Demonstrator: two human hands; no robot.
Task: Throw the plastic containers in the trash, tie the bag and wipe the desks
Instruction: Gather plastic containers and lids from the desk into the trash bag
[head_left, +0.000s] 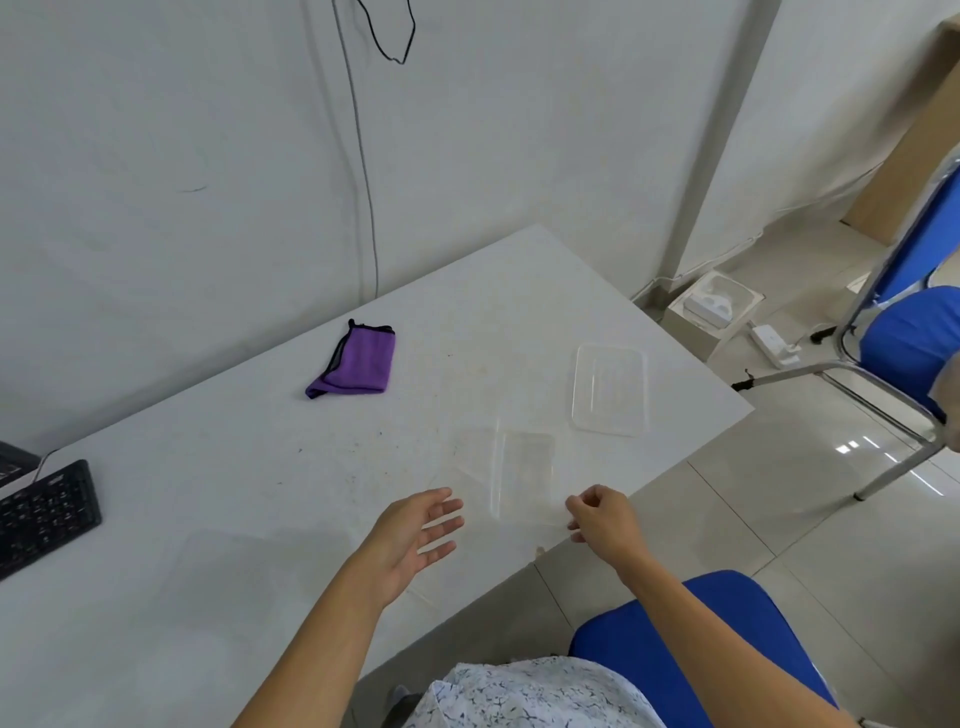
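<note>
Head view, the only view. White surface (218, 519), marked with small specks and stains in its middle. Two clear plastic items lie on it. The far container (610, 389) lies flat near the right corner, untouched; it is shallow and could be a lid, cannot tell. The near container (522, 475) sits close to the near right edge, between the two hands; its outline is faint and blurred. The right hand (602, 519) has its fingers curled at the container's near right corner and appears to pinch the rim there. The left hand (415, 535) is spread and relaxed, palm turned towards the container's left side; it holds nothing, and whether it touches the plastic cannot be told. The purple cloth (353, 358) lies folded towards the far edge, by the wall, well apart from both hands. A keyboard (47, 514) sits at the left. No trash bag or bin shows. Judgement: the first step is in hand, gathering the containers, and tying and wiping are not yet begun. The next move calls for a firm two-handed hold on the near container, then collecting the far one, possibly stacked. Thin plastic may flex or slip. The cloth is left for the wiping.
</note>
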